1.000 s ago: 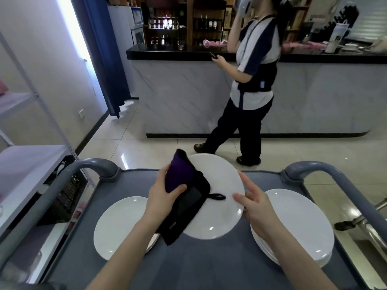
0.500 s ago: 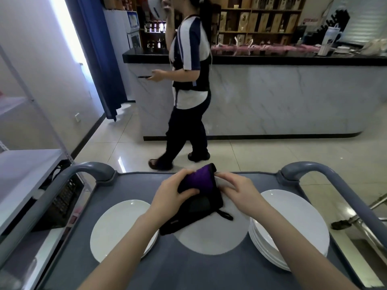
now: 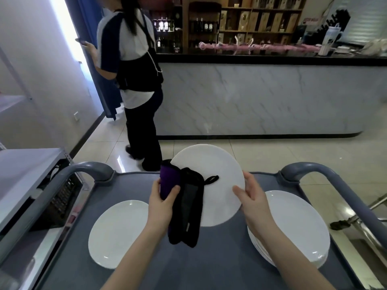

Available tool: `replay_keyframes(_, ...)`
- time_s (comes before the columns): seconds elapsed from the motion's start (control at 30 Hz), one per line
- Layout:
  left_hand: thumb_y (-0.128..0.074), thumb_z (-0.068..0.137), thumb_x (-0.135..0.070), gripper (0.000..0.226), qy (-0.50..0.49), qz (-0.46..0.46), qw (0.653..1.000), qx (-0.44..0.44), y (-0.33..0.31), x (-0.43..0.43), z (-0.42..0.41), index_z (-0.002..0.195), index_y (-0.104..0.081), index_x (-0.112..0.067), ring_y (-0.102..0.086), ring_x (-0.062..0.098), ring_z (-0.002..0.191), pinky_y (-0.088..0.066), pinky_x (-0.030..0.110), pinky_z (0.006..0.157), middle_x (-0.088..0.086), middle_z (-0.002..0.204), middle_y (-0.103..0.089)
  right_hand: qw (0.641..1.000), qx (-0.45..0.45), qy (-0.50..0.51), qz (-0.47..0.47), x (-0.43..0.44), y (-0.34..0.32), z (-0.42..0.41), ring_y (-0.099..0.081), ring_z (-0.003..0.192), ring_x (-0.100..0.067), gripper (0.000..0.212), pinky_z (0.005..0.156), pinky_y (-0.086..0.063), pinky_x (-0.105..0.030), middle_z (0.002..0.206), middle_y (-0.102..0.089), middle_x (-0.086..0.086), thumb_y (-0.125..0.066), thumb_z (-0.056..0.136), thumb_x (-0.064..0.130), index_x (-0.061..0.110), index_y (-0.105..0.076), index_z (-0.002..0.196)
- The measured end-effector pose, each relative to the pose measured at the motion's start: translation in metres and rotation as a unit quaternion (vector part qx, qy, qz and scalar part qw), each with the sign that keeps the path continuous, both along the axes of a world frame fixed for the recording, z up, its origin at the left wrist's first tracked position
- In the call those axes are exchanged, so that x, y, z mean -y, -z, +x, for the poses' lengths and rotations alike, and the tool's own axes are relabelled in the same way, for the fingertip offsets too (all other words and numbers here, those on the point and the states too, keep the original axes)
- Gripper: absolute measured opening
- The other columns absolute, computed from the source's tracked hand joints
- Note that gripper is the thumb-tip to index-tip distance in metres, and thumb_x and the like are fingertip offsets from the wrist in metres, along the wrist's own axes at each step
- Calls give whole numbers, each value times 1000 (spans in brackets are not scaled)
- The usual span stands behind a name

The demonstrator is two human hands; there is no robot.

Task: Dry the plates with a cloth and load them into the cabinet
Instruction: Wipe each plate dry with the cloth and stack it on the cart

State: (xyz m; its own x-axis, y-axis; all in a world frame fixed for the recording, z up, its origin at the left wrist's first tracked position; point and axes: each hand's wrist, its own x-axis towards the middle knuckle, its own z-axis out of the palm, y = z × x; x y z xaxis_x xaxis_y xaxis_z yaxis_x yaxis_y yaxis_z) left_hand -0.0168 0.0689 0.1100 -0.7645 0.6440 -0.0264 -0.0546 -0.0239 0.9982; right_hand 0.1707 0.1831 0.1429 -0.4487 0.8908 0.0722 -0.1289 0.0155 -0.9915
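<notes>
restaurant or bar | marble counter (image 3: 261,97) | bottle shelves (image 3: 240,24) | plate cart (image 3: 219,268)

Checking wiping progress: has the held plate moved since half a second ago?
Yes. The held plate has tipped up: its far edge now stands above the far rim of the cart; earlier it reached only that rim.

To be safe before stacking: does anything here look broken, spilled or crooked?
Nothing stands out: the held plate, the single plate at left and the stack at right look whole, and the cart shows no spill.
</notes>
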Motion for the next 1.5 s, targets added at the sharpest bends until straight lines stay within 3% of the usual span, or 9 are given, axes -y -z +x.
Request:
replay_keyframes(0.23,-73,86,-23,49,130,-66,964,-221,-27,3,-31,108,-50,-60,-62,-7,91,-46,7,72,-28,96,-66,965,178,-117,152,-12,-25,5,-63,108,1,44,99,-50,-32,114,-70,18,-56,94,-3,34,-63,117)
replay_keyframes(0.37,-74,85,-22,49,202,-83,941,-260,-30,4,-30,106,-52,-61,-63,-5,90,-45,5,71,-29,96,-66,922,274,-169,215,-17,-37,-6,-59,111,3,46,97,-45,-21,113,-67,22,-54,92,-2,31,-65,122)
replay_keyframes(0.7,-67,92,-28,28,10,12,1000,-20,-3,7,-5,104,-58,-52,-67,4,95,-50,25,77,-17,101,-70,994,-59,-30,-91,-1,-7,-8,-67,110,-23,39,94,-53,-39,118,-72,-6,-50,96,-6,15,-64,126)
replay_keyframes(0.83,-68,92,-23,32,10,9,1000,-24,-6,11,-10,99,-60,-53,-68,7,94,-51,25,77,-13,101,-71,992,-25,-68,-102,1,1,4,-67,102,-26,39,80,-55,-40,121,-67,-16,-53,94,-7,18,-59,124)
replay_keyframes(0.97,-69,90,-17,38,98,-32,979,-176,-22,17,-21,110,-57,-48,-64,-2,94,-48,14,79,-23,102,-68,973,141,-179,35,-20,-23,9,-69,89,-18,35,77,-53,-31,107,-73,-12,-65,92,16,32,-59,123)
replay_keyframes(1.13,-69,90,-20,40,222,-102,917,-316,-38,9,-19,117,-56,-46,-62,-4,97,-49,17,85,-24,104,-67,877,305,-237,287,-20,-33,-22,-57,105,6,29,88,-41,-8,118,-66,16,-52,102,19,24,-61,129)
replay_keyframes(1.23,-70,89,-20,37,198,-86,935,-282,-35,9,-20,117,-58,-40,-62,-1,97,-49,21,86,-21,103,-68,897,280,-217,266,-16,-22,-25,-60,113,2,29,96,-43,-16,120,-68,14,-50,103,20,26,-60,130)
replay_keyframes(1.4,-70,89,-19,35,160,-41,963,-211,-32,10,-19,108,-60,-47,-64,-2,93,-47,11,76,-22,99,-69,941,199,-93,256,-9,-13,-24,-60,98,15,19,83,-40,-3,94,-66,39,-57,100,21,23,-71,111)
replay_keyframes(1.5,-65,93,-22,27,65,-3,993,-98,-22,11,-12,103,-62,-46,-66,4,90,-50,20,76,-15,95,-71,978,107,17,180,-4,-14,-18,-63,88,5,20,77,-44,-7,89,-71,24,-53,102,23,36,-68,97)
